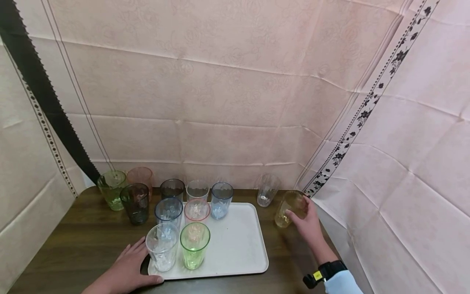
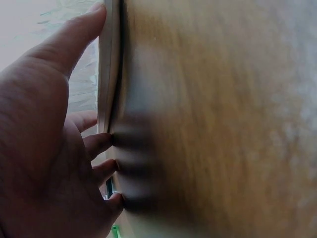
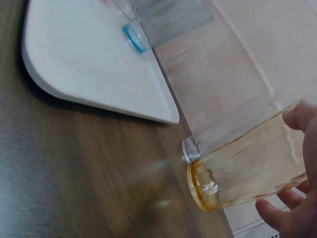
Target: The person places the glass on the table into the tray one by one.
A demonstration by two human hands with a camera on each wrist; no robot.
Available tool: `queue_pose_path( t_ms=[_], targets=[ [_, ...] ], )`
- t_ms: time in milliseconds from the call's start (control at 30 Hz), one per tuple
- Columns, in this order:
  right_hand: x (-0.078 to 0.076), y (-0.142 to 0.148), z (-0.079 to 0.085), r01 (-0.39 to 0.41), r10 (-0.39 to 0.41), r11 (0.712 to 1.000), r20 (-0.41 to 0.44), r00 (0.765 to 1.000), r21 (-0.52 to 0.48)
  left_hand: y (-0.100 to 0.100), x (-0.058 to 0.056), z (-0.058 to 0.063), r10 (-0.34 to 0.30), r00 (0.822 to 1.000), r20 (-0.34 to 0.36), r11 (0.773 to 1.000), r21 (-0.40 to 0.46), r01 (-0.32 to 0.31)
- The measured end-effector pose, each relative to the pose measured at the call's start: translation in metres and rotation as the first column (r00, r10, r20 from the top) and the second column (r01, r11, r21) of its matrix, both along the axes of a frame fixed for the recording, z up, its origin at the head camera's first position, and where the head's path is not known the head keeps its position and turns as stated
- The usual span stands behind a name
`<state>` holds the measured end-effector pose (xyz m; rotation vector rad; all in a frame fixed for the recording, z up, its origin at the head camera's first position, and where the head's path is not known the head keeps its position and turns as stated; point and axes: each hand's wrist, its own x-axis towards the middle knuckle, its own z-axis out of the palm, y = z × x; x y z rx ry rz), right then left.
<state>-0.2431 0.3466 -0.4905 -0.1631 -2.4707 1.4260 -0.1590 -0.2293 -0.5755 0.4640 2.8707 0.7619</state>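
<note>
My right hand grips a yellow tumbler at the right of the table, thumb on one side and fingers on the other. In the right wrist view the tumbler's base is close to the wood; whether it touches I cannot tell. Just behind it stands a clear tumbler. At the near left corner of a white tray, my left hand touches the rim with thumb and fingers spread. Nearest to it on the tray are a clear tumbler and a green-tinted tumbler.
Farther back on the tray stand a blue tumbler, a pink-rimmed tumbler, a dark one, a clear one and another blue one. Left of it are green, pink and dark tumblers. Cloth hangs behind.
</note>
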Motion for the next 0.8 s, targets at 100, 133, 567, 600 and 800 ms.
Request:
queue_pose_path(
  t_ms=[100, 133, 567, 600, 800],
  targets=[
    [0.01, -0.003, 0.0, -0.013, 0.013, 1.0, -0.002, 1.0, -0.005, 0.0, 0.0, 0.0, -0.001, 1.0, 0.0, 1.0, 0.001, 0.001],
    [0.014, -0.004, -0.001, -0.015, 0.015, 1.0, -0.002, 1.0, 0.001, 0.0, -0.001, -0.001, -0.001, 1.0, -0.001, 1.0, 0.0, 0.001],
    [0.044, -0.014, 0.002, -0.046, 0.046, 0.999, 0.003, 0.999, 0.022, 0.0, 0.0, 0.001, 0.004, 1.0, 0.007, 1.0, 0.006, -0.004],
    [0.045, -0.015, 0.002, -0.05, 0.05, 0.999, 0.007, 0.999, 0.02, 0.001, 0.0, 0.001, 0.006, 1.0, 0.006, 1.0, 0.005, -0.006],
    [0.049, -0.026, 0.003, -0.082, 0.082, 0.997, 0.009, 0.997, -0.006, 0.002, 0.001, 0.003, 0.007, 1.0, 0.004, 1.0, -0.012, -0.007]
  ],
)
